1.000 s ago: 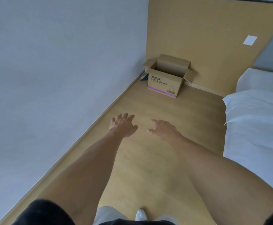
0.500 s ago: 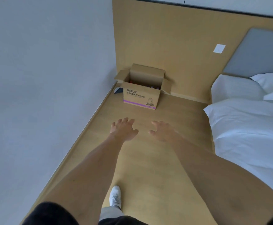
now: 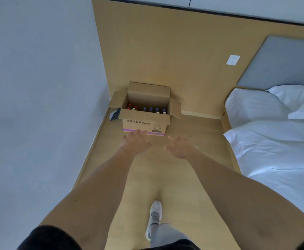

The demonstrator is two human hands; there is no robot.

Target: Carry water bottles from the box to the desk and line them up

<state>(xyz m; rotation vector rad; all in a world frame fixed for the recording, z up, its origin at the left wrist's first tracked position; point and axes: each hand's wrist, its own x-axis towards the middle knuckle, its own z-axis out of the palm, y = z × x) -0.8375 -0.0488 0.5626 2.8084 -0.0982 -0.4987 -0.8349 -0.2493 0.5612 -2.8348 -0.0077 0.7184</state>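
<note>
Both hands, left and right, empty with fingers spread, short of box; bottles likely heavy, rigid, smooth—grip mid-body below caps.

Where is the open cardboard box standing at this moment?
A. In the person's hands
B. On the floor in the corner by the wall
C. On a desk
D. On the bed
B: the cardboard box sits on the wooden floor in the corner, ahead of both empty hands.

Box front reads "全效洗衣液"; smaller txt illegible.
</note>
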